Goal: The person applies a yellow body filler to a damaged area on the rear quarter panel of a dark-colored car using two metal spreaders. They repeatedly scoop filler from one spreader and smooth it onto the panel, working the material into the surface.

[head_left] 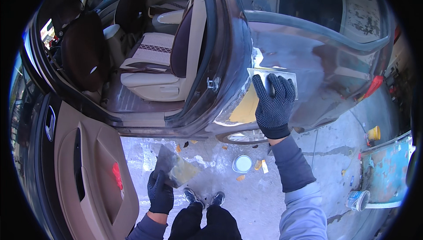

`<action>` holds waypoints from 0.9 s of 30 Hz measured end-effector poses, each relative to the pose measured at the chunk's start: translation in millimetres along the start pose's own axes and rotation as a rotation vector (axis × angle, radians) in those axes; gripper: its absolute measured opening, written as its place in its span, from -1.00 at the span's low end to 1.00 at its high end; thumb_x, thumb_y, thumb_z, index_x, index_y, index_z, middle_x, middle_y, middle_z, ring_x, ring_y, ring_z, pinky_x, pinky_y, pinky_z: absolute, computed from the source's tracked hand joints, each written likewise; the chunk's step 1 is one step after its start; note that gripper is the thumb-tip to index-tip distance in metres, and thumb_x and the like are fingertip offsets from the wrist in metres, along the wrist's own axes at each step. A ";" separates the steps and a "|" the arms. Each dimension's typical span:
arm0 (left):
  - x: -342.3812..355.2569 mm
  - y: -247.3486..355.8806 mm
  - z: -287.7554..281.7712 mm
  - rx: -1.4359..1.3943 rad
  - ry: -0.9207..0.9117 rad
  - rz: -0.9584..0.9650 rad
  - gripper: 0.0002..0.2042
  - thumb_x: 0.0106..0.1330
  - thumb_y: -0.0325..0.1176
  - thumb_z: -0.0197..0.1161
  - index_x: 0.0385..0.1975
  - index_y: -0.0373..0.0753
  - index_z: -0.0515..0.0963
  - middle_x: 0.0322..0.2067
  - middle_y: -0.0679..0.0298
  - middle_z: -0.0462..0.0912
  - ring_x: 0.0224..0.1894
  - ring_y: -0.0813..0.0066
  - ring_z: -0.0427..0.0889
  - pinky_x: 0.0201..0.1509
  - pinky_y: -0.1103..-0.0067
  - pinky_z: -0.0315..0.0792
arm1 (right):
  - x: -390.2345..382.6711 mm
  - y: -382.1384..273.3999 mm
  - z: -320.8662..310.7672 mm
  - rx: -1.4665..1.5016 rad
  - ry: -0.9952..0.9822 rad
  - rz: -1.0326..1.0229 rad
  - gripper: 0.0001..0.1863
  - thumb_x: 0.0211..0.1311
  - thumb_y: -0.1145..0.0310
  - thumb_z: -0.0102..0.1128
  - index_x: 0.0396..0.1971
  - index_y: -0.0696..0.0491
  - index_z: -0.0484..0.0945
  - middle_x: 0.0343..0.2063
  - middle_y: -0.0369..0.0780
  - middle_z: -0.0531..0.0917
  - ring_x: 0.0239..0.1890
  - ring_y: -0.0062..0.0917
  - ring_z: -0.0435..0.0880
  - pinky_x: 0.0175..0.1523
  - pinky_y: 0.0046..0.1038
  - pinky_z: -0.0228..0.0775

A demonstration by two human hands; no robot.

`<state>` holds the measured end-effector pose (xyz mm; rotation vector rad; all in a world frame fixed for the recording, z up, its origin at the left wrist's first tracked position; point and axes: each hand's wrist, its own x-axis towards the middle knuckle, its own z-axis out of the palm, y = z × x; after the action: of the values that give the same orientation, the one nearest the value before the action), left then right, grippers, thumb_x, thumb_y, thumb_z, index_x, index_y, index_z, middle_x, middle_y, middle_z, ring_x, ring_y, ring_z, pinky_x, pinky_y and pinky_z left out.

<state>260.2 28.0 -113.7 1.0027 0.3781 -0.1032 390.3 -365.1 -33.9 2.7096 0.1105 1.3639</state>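
Note:
My right hand (pixel 275 105), in a dotted black glove, grips a flat, pale spreader (pixel 291 79) against the car's rear quarter panel. Below it the panel has a patch of yellow filler (pixel 238 110) edged by pale sanded areas. Down at the lower left, my left hand (pixel 161 191), gloved alike, holds a flat board (pixel 185 174) smeared with yellowish paste. The board is held over the ground, apart from the car body. My right fingers cover part of the spreader and of the patch behind it.
The open rear door (pixel 103 147) stands at the left, beside the seats (pixel 147 48). A rear wheel (pixel 244 137) is under the panel. A lidded can (pixel 242 164), a yellow container (pixel 374 133), a white bucket (pixel 357 200) and a worn blue bench (pixel 387 160) are around on the concrete (pixel 317 169).

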 end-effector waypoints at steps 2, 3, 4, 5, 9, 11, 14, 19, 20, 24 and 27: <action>0.8 -3.1 -0.3 -0.001 0.002 -0.007 -0.77 0.58 -0.33 0.23 0.07 -0.32 0.54 -0.08 0.24 0.65 -0.04 0.51 0.65 0.05 0.53 0.54 | 4.1 0.4 1.4 -0.020 -0.010 -0.012 -0.32 0.08 0.51 0.22 0.27 -0.27 0.67 0.16 -0.15 0.53 0.26 -0.11 0.47 0.46 0.05 0.20; 1.9 -4.1 -0.5 -0.001 0.011 -0.009 -0.77 0.58 -0.33 0.23 0.07 -0.32 0.54 -0.08 0.24 0.65 -0.05 0.51 0.65 0.04 0.53 0.55 | 6.1 0.8 2.5 -0.021 -0.003 -0.017 -0.33 0.09 0.51 0.23 0.27 -0.27 0.67 0.15 -0.15 0.53 0.26 -0.12 0.46 0.47 0.05 0.19; 3.8 -4.5 -1.0 -0.018 -0.006 0.002 -0.77 0.58 -0.32 0.23 0.07 -0.32 0.54 -0.09 0.24 0.66 -0.05 0.51 0.65 0.03 0.52 0.56 | 7.5 1.1 3.8 -0.023 0.005 -0.021 -0.33 0.09 0.51 0.23 0.27 -0.27 0.67 0.15 -0.16 0.53 0.26 -0.12 0.46 0.47 0.05 0.19; 6.4 -4.5 -1.7 0.000 0.018 -0.006 -0.77 0.58 -0.33 0.23 0.08 -0.32 0.54 -0.08 0.24 0.66 -0.04 0.50 0.66 0.03 0.52 0.56 | 8.6 1.8 5.1 -0.023 0.007 -0.027 -0.33 0.10 0.51 0.23 0.27 -0.27 0.67 0.15 -0.16 0.53 0.26 -0.12 0.46 0.47 0.05 0.19; 21.6 -4.6 -7.5 -0.005 -0.003 -0.034 -0.76 0.58 -0.34 0.23 0.10 -0.30 0.54 -0.05 0.22 0.66 -0.03 0.47 0.67 0.02 0.51 0.58 | 1.8 2.6 11.7 -0.010 -0.006 -0.010 -0.33 0.10 0.52 0.24 0.27 -0.28 0.67 0.15 -0.16 0.54 0.26 -0.14 0.46 0.47 0.05 0.18; 31.1 -5.3 -11.7 -0.026 -0.039 -0.038 -0.76 0.57 -0.36 0.23 0.13 -0.29 0.53 -0.02 0.21 0.66 -0.01 0.45 0.68 0.03 0.50 0.59 | -7.0 2.0 16.0 -0.001 -0.011 0.018 -0.33 0.09 0.53 0.26 0.26 -0.29 0.68 0.15 -0.16 0.53 0.26 -0.15 0.46 0.47 0.05 0.18; 44.7 -8.0 -18.6 -0.034 -0.072 -0.062 -0.75 0.57 -0.37 0.23 0.13 -0.30 0.53 -0.01 0.20 0.66 0.00 0.44 0.68 0.04 0.49 0.59 | -25.6 -4.4 24.4 0.011 0.002 0.064 -0.35 0.09 0.53 0.27 0.23 -0.28 0.69 0.15 -0.15 0.54 0.24 -0.16 0.48 0.47 0.06 0.19; 67.0 -9.1 -37.2 0.035 -0.070 -0.103 -0.75 0.57 -0.39 0.22 0.14 -0.30 0.53 -0.01 0.22 0.66 0.02 0.44 0.67 0.10 0.50 0.56 | -61.2 -19.2 46.4 0.070 0.050 0.165 -0.38 0.10 0.57 0.27 0.21 -0.23 0.71 0.12 -0.12 0.57 0.21 -0.16 0.51 0.42 0.04 0.25; 72.0 -8.2 -42.1 0.019 -0.097 -0.096 -0.75 0.57 -0.39 0.22 0.14 -0.30 0.53 -0.01 0.22 0.66 0.03 0.44 0.66 0.11 0.51 0.56 | -68.6 -21.1 50.1 0.087 0.030 0.178 -0.38 0.11 0.58 0.27 0.21 -0.22 0.71 0.12 -0.12 0.58 0.20 -0.16 0.52 0.41 0.04 0.26; 89.8 -3.5 -59.6 0.111 -0.099 -0.094 -0.79 0.58 -0.40 0.19 0.11 -0.30 0.54 -0.03 0.24 0.66 0.01 0.48 0.65 0.14 0.52 0.53 | -100.8 -36.7 64.7 0.121 -0.004 0.254 -0.41 0.15 0.61 0.24 0.20 -0.15 0.72 0.10 -0.10 0.58 0.15 -0.12 0.55 0.36 -0.03 0.32; 98.7 -1.9 -66.2 0.110 -0.091 -0.136 -0.79 0.59 -0.38 0.19 0.11 -0.29 0.54 -0.03 0.25 0.66 0.01 0.48 0.65 0.13 0.52 0.54 | -125.1 -52.0 76.9 0.190 -0.033 0.347 -0.45 0.13 0.61 0.28 0.16 -0.08 0.74 0.11 -0.08 0.57 0.19 -0.07 0.52 0.33 -0.09 0.37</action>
<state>334.2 91.1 -182.1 1.0759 0.3596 -0.2941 376.9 -332.3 -185.6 3.0173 -0.2587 1.4563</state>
